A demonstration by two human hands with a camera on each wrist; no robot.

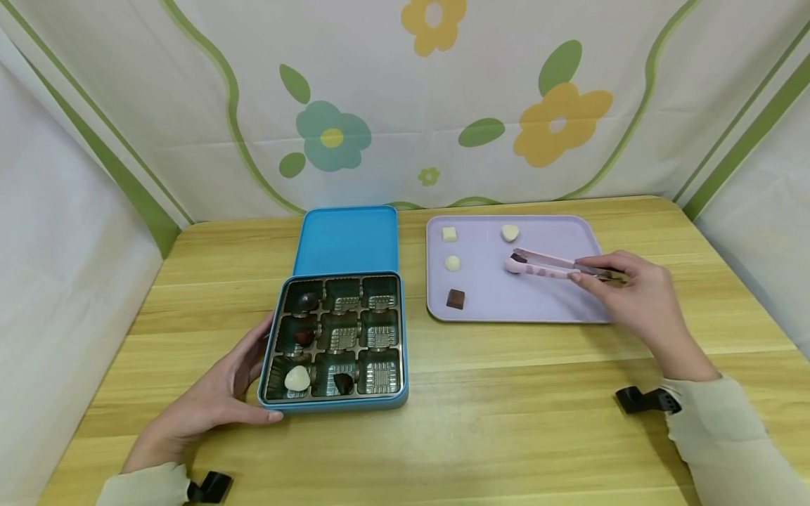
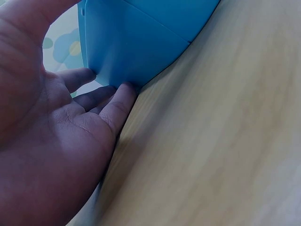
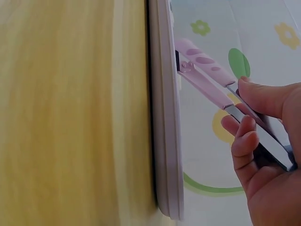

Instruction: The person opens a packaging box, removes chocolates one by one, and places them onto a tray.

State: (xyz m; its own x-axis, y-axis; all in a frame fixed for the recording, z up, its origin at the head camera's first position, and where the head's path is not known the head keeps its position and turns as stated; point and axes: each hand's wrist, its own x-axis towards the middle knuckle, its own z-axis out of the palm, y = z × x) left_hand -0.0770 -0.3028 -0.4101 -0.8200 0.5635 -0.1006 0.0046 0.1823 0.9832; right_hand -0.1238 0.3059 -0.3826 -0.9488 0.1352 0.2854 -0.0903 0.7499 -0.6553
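Note:
In the head view my right hand holds pink-tipped tongs over the lilac tray. A dark chocolate sits between the tong tips; in the right wrist view only its dark edge shows. With thumb and fingers spread about the near left corner, my left hand touches the blue tin. Fingertips rest against the tin's side in the left wrist view. Inside the tin's divided insert are a round dark chocolate, a reddish-brown one, a white one and a dark one.
On the tray lie a white square chocolate, a white domed one, a white rounded triangular one and a brown square one. The blue lid lies behind the tin on the wooden table. A patterned cloth hangs behind.

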